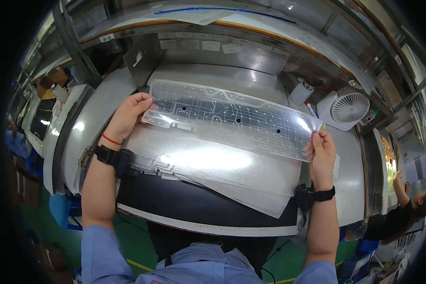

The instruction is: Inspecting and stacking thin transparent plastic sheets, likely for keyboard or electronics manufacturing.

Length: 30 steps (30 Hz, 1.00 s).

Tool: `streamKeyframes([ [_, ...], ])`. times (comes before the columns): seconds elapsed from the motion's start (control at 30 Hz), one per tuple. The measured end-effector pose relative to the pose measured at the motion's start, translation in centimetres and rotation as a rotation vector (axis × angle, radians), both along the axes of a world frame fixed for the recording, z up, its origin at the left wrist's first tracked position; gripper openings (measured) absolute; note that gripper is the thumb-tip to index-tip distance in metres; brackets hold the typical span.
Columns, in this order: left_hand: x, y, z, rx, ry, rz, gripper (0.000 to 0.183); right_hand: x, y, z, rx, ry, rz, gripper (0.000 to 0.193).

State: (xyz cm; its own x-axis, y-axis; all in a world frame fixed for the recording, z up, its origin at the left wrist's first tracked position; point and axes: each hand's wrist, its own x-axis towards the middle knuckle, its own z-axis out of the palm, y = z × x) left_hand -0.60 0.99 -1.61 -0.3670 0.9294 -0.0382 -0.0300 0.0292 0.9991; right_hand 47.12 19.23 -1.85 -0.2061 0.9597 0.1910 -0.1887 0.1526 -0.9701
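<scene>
A long clear plastic film sheet (pixel 227 116), printed with fine silvery circuit lines and a few black dots, is stretched between my two hands above the table. My left hand (pixel 129 114) pinches its left end between thumb and fingers. At the right end, my right hand (pixel 322 150) grips the corner the same way. Under the sheet lies a stack of similar translucent films (pixel 251 182), fanned out unevenly toward me, with strong light glaring off the top. Part of the stack is hidden by the held sheet.
The stack rests on a black mat (pixel 199 201) at the table's front. A white fan (pixel 344 108), a bottle (pixel 301 92) and a red-capped marker (pixel 310 108) stand at the back right. Overhead runs a shelf (pixel 251 29). Another person (pixel 397 215) is at far right.
</scene>
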Motion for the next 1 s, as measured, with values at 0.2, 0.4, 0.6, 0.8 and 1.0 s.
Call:
streamKeyframes([
  [0.2,-0.8,0.0,-0.2,0.032,-0.045,0.015,0.018,0.2,-0.2,0.3,-0.038,-0.077,0.066,0.017],
  [0.4,0.3,0.3,0.0,0.063,-0.101,0.124,0.020,0.3,-0.7,1.2,-0.026,-0.128,0.052,0.018],
  [0.6,-2.4,-0.5,-0.4,0.164,-0.122,-0.120,0.022,0.4,-0.8,1.2,0.013,-0.061,0.059,0.017],
  [0.8,0.5,0.0,0.8,0.108,-0.172,0.128,0.022,0.3,0.0,0.2,0.043,0.016,0.021,0.018],
  [1.0,0.3,0.0,0.8,0.048,-0.016,0.054,0.031,0.0,-1.0,1.5,0.076,-0.142,0.049,0.033],
])
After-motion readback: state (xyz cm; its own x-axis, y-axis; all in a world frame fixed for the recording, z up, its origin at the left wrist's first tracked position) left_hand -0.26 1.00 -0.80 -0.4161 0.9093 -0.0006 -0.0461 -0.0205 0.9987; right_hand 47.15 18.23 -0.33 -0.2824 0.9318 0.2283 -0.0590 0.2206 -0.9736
